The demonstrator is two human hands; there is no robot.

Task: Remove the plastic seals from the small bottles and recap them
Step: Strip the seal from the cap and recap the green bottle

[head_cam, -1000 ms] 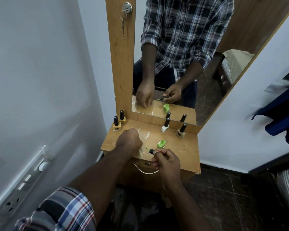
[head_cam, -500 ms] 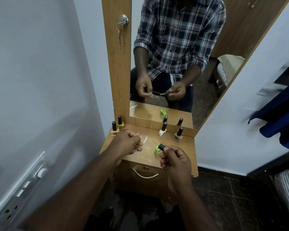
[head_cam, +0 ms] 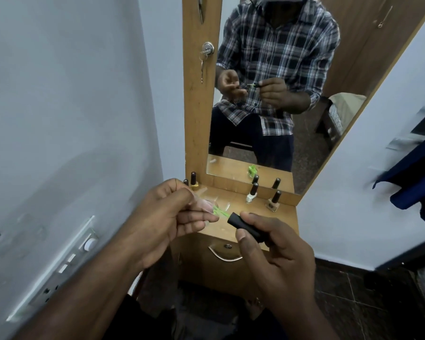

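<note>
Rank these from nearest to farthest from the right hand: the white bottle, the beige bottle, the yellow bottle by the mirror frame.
From the right hand:
1. Beige bottle, right, by the mirror.
2. White bottle, just left of it; nearly tied.
3. Yellow bottle, far left corner.

A mirror (head_cam: pixel 292 94) is standing in a wooden frame (head_cam: pixel 199 119), with a key (head_cam: pixel 202 67) hanging from its lock (head_cam: pixel 208 48). A drawer handle (head_cam: pixel 225 255) is showing below the tabletop. A switch panel (head_cam: pixel 59 268) is sitting on the left wall, and what may be blue cloth (head_cam: pixel 417 182) is hanging at the right.
</note>
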